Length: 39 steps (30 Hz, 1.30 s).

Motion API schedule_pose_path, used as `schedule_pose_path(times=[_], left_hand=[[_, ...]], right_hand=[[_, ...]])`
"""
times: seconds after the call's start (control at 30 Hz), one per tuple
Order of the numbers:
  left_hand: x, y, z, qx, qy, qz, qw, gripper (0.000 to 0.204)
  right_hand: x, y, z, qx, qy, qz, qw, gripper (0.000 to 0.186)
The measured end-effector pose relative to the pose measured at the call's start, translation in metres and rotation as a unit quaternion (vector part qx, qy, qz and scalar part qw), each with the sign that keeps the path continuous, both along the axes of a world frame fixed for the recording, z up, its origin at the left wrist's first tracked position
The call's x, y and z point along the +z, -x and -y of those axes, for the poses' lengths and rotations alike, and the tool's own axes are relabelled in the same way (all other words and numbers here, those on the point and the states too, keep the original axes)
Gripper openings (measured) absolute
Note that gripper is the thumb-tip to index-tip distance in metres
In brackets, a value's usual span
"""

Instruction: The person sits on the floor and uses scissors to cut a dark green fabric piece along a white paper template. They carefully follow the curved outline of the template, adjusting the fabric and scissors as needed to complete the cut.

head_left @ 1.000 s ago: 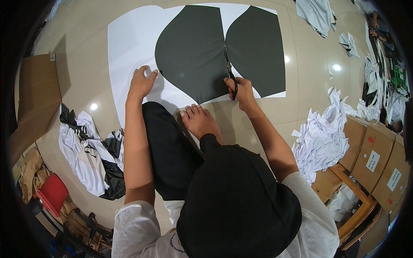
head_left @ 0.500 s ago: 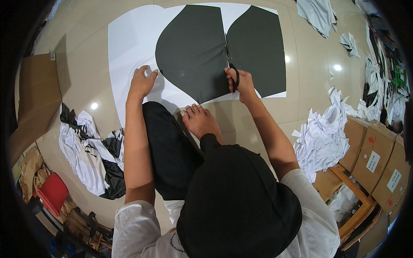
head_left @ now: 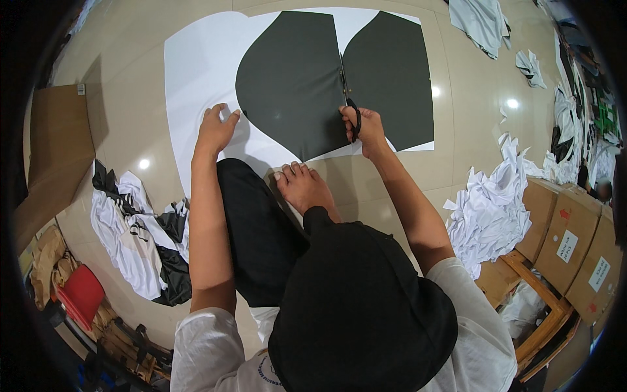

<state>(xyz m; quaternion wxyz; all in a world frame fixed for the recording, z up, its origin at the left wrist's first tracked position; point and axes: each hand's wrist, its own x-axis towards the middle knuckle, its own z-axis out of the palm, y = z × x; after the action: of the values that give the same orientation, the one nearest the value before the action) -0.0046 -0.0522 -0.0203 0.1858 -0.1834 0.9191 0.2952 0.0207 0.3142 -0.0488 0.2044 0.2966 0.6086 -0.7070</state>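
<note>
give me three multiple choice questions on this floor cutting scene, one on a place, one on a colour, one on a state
1. Where is the left hand?
A. pressed flat on the large white paper sheet, beside the dark fabric
B. on a cardboard box
C. on the person's knee

2. What colour is the curved fabric piece being cut?
A. red
B. dark grey, nearly black
C. yellow

3. What is the state of the right hand?
A. empty and open
B. resting on the heap of clothes
C. closed around the handles of black-handled scissors

Answers:
1 A, its palm and fingers lie spread on the white sheet at the fabric's left edge.
2 B, the fabric is dark charcoal against the white paper.
3 C, its fingers sit in the scissor loops, blades pointing away along the slit between the two dark halves.
</note>
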Motion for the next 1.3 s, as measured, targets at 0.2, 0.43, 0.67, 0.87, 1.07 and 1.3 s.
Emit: schedule_pose_path(times=[0.2,0.43,0.67,0.87,1.07,1.3], left_hand=[[-0.003,0.0,0.002,-0.004,-0.002,-0.008,1.0,0.068],[-0.003,-0.001,0.002,-0.003,-0.003,-0.008,1.0,0.068],[-0.006,0.001,0.004,-0.011,0.001,-0.007,1.0,0.069],[-0.004,0.0,0.004,-0.005,-0.003,-0.001,1.0,0.07],[-0.004,0.002,0.002,-0.01,0.002,-0.004,1.0,0.069],[-0.003,0.001,0.003,-0.007,0.004,-0.005,1.0,0.069]], right_hand=[[0.0,-0.001,0.0,0.003,-0.018,0.008,1.0,0.028],[0.0,-0.002,0.001,0.003,-0.024,0.003,1.0,0.028],[-0.004,-0.003,0.0,0.006,-0.028,-0.003,1.0,0.03],[0.015,0.007,0.003,0.01,-0.018,0.007,1.0,0.033],[0.005,0.023,-0.001,0.018,-0.013,-0.005,1.0,0.033],[0.004,0.03,0.004,0.012,-0.002,-0.015,1.0,0.032]])
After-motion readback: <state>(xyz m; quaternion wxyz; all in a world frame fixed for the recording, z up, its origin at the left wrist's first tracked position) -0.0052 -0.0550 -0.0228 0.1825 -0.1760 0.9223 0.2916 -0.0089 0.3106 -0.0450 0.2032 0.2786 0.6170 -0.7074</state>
